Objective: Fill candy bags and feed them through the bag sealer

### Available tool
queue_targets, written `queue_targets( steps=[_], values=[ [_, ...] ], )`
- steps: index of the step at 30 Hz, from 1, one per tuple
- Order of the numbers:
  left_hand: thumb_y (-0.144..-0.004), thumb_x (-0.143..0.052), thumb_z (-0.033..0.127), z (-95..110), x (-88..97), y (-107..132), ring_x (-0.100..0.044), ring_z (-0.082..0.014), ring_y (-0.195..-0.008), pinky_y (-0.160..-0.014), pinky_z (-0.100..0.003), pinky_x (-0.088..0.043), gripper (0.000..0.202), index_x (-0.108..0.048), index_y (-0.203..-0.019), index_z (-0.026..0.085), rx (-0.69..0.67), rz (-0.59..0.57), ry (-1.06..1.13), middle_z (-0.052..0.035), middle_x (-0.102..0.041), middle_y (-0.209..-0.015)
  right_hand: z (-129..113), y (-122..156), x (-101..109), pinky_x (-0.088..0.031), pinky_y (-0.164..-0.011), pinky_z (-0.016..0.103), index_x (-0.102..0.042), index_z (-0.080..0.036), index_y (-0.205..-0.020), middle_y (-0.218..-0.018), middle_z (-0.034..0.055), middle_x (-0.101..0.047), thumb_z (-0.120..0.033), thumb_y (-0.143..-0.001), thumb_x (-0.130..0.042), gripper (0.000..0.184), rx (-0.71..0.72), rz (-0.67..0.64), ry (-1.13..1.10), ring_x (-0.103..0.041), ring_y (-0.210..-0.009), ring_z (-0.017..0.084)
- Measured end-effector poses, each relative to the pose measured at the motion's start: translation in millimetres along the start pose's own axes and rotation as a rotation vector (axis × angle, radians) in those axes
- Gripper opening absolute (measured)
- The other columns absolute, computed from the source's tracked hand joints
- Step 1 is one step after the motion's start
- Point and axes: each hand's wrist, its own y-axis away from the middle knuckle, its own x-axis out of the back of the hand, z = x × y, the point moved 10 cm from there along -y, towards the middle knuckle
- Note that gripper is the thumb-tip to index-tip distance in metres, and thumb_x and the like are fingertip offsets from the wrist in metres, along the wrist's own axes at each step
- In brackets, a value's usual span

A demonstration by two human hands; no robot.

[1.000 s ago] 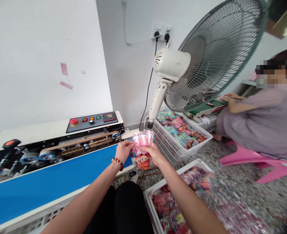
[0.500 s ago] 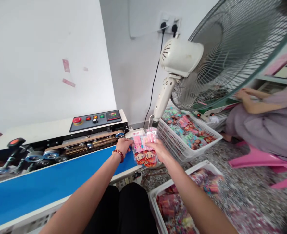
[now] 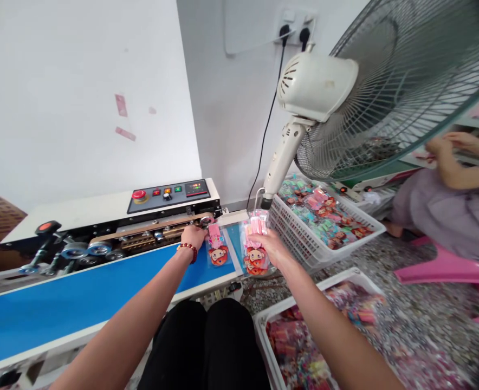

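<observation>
- The left hand (image 3: 193,235) pinches the top of one packet (image 3: 217,250), which lies on the blue belt (image 3: 81,300) at the mouth of the sealer (image 3: 142,227).
- The right hand (image 3: 270,246) grips a small stack of packets (image 3: 256,252) just off the belt's end, near the first packet.
- The belt runs along a white machine with a button panel (image 3: 168,190), set against a white wall (image 3: 72,92).
- A fan (image 3: 365,92) stands behind; its cord seems to go to a wall socket (image 3: 294,30).
- Two white baskets (image 3: 324,238) of packets sit on the speckled floor (image 3: 418,319).
- A person in grey (image 3: 454,200) sits at right on a pink stool (image 3: 446,268).
</observation>
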Motion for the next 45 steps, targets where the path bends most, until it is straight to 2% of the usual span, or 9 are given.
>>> queue_targets(
  steps=[7, 11, 13, 16, 19, 24, 36, 40, 45],
  values=[
    [-0.074, -0.058, 0.032, -37.5, 80.0, 28.4, -0.059, -0.0236, -0.062, -0.057, -0.031, -0.038, 0.022, -0.064, -0.059, 0.018, 0.117, 0.07, -0.182, -0.0084, -0.062, -0.059, -3.5, 8.3, -15.0, -0.048, -0.059, 0.028, -0.069, -0.015, -0.076, -0.068, 0.0018, -0.071, -0.026, -0.05, -0.076, 0.03, -0.003, -0.027, -0.032, -0.062, -0.06, 0.017],
    [-0.081, -0.055, 0.045, -48.9, 122.1, 78.1, -0.064, -0.027, -0.082, -0.064, -0.032, -0.042, 0.031, -0.062, -0.095, 0.018, 0.095, 0.395, -0.296, -0.0103, -0.069, -0.09, 0.2, 10.5, -32.1, -0.048, -0.057, 0.027, -0.069, -0.015, -0.076, -0.066, 0.0012, -0.07, -0.024, -0.046, -0.078, 0.032, -0.053, -0.069, -0.09, -0.062, -0.057, 0.017],
    [-0.084, -0.052, 0.044, -35.3, 113.2, 97.2, -0.064, -0.0251, -0.084, -0.067, -0.031, -0.044, 0.031, -0.059, -0.102, 0.02, -0.014, 0.451, -0.287, -0.0089, -0.069, -0.098, 3.3, 8.8, -40.1, -0.049, -0.059, 0.027, -0.07, -0.015, -0.077, -0.067, 0.0015, -0.071, -0.022, -0.045, -0.079, 0.033, -0.085, -0.094, -0.101, -0.063, -0.058, 0.017],
    [-0.087, -0.049, 0.043, -1.6, 50.2, 96.6, -0.063, -0.0179, -0.064, -0.063, -0.028, -0.046, 0.027, -0.064, -0.087, 0.021, -0.149, 0.131, -0.146, -0.0047, -0.07, -0.087, 1.3, 4.6, -47.6, -0.05, -0.062, 0.027, -0.071, -0.015, -0.079, -0.071, 0.0022, -0.073, -0.023, -0.046, -0.081, 0.035, -0.063, -0.113, -0.095, -0.064, -0.062, 0.017],
    [-0.089, -0.049, 0.042, 27.8, -6.7, 82.8, -0.053, -0.0102, -0.041, -0.048, -0.025, -0.043, 0.03, -0.066, -0.086, 0.018, -0.097, -0.137, 0.061, -0.0031, -0.071, -0.086, -1.2, 2.6, -52.9, -0.05, -0.063, 0.028, -0.071, -0.014, -0.081, -0.073, 0.0032, -0.074, -0.025, -0.048, -0.081, 0.036, -0.042, -0.128, -0.082, -0.065, -0.063, 0.018],
    [-0.081, -0.057, 0.023, 42.3, -38.9, 56.2, -0.043, -0.0054, -0.034, -0.039, -0.021, -0.033, 0.014, -0.062, -0.071, 0.014, 0.021, -0.185, 0.277, -0.0001, -0.065, -0.067, 0.5, -0.1, -53.4, -0.05, -0.063, 0.029, -0.071, -0.014, -0.08, -0.07, 0.0029, -0.073, -0.026, -0.048, -0.081, 0.035, -0.045, -0.127, -0.062, -0.065, -0.062, 0.019],
    [-0.074, -0.059, 0.019, 14.3, -19.5, 22.5, -0.045, -0.0103, -0.039, -0.045, -0.024, -0.037, 0.016, -0.066, -0.061, 0.014, 0.13, -0.064, 0.085, -0.0019, -0.059, -0.051, 7.7, -15.3, -13.4, -0.052, -0.064, 0.029, -0.069, -0.015, -0.08, -0.073, 0.004, -0.073, -0.024, -0.047, -0.08, 0.036, -0.025, 0.001, -0.01, -0.067, -0.066, 0.02],
    [-0.073, -0.059, 0.018, 2.7, 11.0, 18.4, -0.05, -0.0134, -0.044, -0.05, -0.026, -0.04, 0.016, -0.067, -0.06, 0.015, 0.134, -0.011, -0.026, -0.0039, -0.062, -0.055, 7.8, -14.9, -13.9, -0.052, -0.061, 0.028, -0.069, -0.014, -0.08, -0.07, 0.0031, -0.072, -0.025, -0.048, -0.08, 0.036, -0.012, -0.006, 0.008, -0.067, -0.064, 0.019],
    [-0.078, -0.059, 0.024, -26.3, 65.5, 37.8, -0.059, -0.0185, -0.058, -0.058, -0.028, -0.042, 0.015, -0.068, -0.069, 0.016, 0.132, 0.062, -0.182, -0.0068, -0.069, -0.069, 7.6, -9.3, -38.7, -0.051, -0.059, 0.027, -0.069, -0.015, -0.079, -0.07, 0.0021, -0.072, -0.022, -0.047, -0.078, 0.034, -0.044, -0.045, -0.052, -0.065, -0.061, 0.018]
  ],
)
